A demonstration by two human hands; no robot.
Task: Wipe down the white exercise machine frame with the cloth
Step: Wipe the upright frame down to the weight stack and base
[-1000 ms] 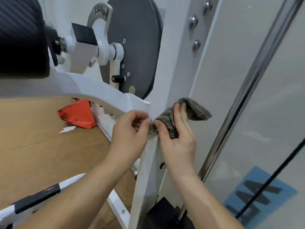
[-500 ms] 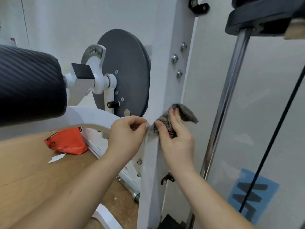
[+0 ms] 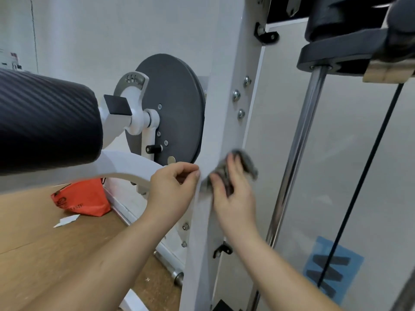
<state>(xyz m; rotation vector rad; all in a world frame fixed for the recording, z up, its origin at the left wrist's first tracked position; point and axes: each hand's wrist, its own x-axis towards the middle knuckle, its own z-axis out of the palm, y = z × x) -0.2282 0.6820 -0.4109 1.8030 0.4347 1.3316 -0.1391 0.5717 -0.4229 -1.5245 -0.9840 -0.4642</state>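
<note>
- My right hand [image 3: 233, 194] flat, fingers straight, pressing the grey cloth [image 3: 247, 162] on the white frame [image 3: 229, 120] upright
- My left hand [image 3: 173, 189] curled at its left edge, can't tell if gripping

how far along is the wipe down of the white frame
Done: nothing visible tells. In hand: the right hand presses the cloth on the white post at mid-height; the left hand curls at its edge. Left, likely: the post above by the bolts and the curved arm.

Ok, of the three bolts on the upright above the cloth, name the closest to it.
The lowest bolt, directly above the cloth; the other two sit higher.
</note>
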